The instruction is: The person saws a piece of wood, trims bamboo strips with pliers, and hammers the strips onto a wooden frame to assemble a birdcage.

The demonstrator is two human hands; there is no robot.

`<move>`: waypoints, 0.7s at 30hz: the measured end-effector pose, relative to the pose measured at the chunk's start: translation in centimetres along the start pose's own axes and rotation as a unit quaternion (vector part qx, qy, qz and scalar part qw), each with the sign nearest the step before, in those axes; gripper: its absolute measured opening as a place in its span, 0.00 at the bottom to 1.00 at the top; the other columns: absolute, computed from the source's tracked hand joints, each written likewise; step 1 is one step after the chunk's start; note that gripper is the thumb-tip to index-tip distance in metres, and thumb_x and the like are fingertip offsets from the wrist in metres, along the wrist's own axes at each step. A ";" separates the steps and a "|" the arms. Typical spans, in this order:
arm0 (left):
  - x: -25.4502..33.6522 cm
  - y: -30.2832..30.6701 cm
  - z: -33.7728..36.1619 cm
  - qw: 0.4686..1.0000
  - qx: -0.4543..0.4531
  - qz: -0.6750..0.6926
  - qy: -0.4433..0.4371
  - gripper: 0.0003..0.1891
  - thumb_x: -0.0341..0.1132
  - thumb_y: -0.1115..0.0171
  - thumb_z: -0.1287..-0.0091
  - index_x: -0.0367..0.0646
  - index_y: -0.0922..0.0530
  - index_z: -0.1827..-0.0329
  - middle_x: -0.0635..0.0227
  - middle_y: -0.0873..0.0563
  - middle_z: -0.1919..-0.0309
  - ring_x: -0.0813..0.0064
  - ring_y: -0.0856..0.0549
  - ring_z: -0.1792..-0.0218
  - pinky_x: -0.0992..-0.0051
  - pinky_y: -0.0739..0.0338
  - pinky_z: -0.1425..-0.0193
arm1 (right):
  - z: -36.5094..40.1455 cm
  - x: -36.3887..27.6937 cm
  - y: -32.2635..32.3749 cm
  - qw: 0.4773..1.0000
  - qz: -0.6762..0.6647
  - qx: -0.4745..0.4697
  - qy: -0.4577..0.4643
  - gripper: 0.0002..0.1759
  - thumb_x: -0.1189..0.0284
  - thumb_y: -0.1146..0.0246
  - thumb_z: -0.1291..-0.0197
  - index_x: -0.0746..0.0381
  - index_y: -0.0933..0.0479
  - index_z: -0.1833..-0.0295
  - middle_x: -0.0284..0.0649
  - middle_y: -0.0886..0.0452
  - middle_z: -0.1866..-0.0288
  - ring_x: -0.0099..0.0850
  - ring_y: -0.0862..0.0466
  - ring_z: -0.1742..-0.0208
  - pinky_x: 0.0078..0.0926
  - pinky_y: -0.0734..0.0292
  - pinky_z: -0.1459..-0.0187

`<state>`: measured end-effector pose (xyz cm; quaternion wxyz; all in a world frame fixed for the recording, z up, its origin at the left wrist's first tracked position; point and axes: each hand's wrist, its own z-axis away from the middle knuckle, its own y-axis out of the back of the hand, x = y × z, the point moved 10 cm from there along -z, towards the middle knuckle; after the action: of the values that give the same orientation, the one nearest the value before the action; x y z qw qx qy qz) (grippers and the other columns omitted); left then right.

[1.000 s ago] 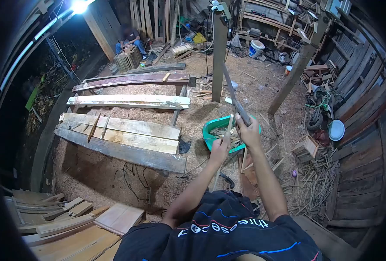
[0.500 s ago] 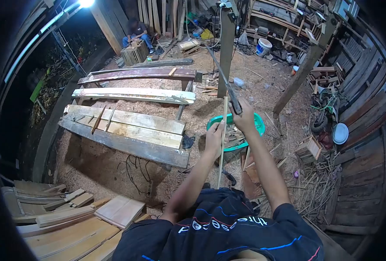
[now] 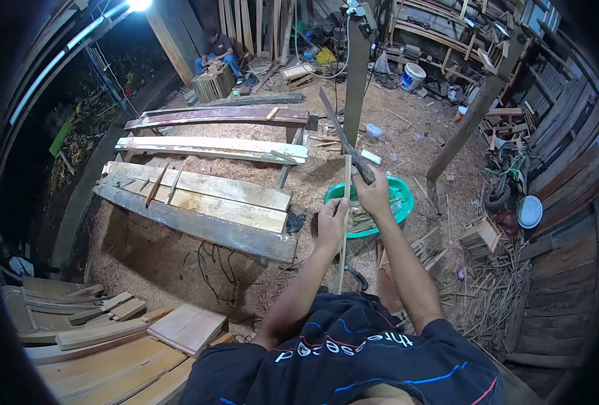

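Observation:
My left hand (image 3: pixel 331 221) is closed around a long, thin wooden strip (image 3: pixel 341 273), which runs upright from near my lap to just above my fingers. In my right hand (image 3: pixel 374 196) is the dark handle of a machete (image 3: pixel 335 121), its long blade pointing up and away to the left. The machete's lower part is right at the top end of the strip. Beneath both hands stands a green basin (image 3: pixel 407 210) with wood offcuts in it, partly hidden by my hands and forearms.
Plank benches (image 3: pixel 198 226) stand on the left over a shavings-covered floor. Beyond the basin rises a wooden post (image 3: pixel 357 74). A person (image 3: pixel 217 54) sits at the back left by a slatted wooden crate (image 3: pixel 213 82). Scrap sticks (image 3: pixel 478 297) lie to the right; boards (image 3: pixel 110 371) at lower left.
The machete and my right hand have dropped slightly. The strip's top end has shifted a little down and left, with my left hand still around it.

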<state>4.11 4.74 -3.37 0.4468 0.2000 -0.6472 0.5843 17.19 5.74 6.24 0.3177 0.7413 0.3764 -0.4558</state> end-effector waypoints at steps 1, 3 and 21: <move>0.1 -0.2 0.1 1.000 -0.001 -0.001 -0.004 0.09 0.38 0.42 0.27 0.40 0.24 0.58 0.75 0.22 0.74 0.87 0.25 0.79 0.84 0.30 0.77 | -0.1 0.3 0.4 1.000 0.002 -0.010 -0.018 0.11 0.68 0.35 0.38 0.67 0.23 0.65 0.30 0.26 0.79 0.18 0.30 0.78 0.25 0.37 0.76; 1.0 -1.0 0.3 0.999 -0.001 -0.036 -0.023 0.09 0.37 0.43 0.26 0.40 0.25 0.59 0.73 0.22 0.74 0.85 0.25 0.79 0.83 0.29 0.76 | -0.3 0.2 0.9 0.997 -0.031 -0.027 -0.060 0.11 0.68 0.36 0.38 0.66 0.22 0.64 0.28 0.27 0.79 0.15 0.31 0.78 0.22 0.38 0.77; 2.7 -9.3 5.0 0.944 -0.238 0.127 0.189 0.14 0.41 0.46 0.25 0.38 0.26 0.48 0.71 0.24 0.71 0.84 0.28 0.81 0.84 0.34 0.80 | 2.3 -11.3 10.0 0.985 -0.085 0.108 0.101 0.15 0.75 0.32 0.40 0.70 0.22 0.49 0.33 0.20 0.60 0.18 0.22 0.63 0.15 0.26 0.59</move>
<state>8.25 -1.46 4.61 0.5174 -0.1103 -0.6909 0.4927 21.29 -4.32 17.03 0.1560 0.7791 0.4165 -0.4417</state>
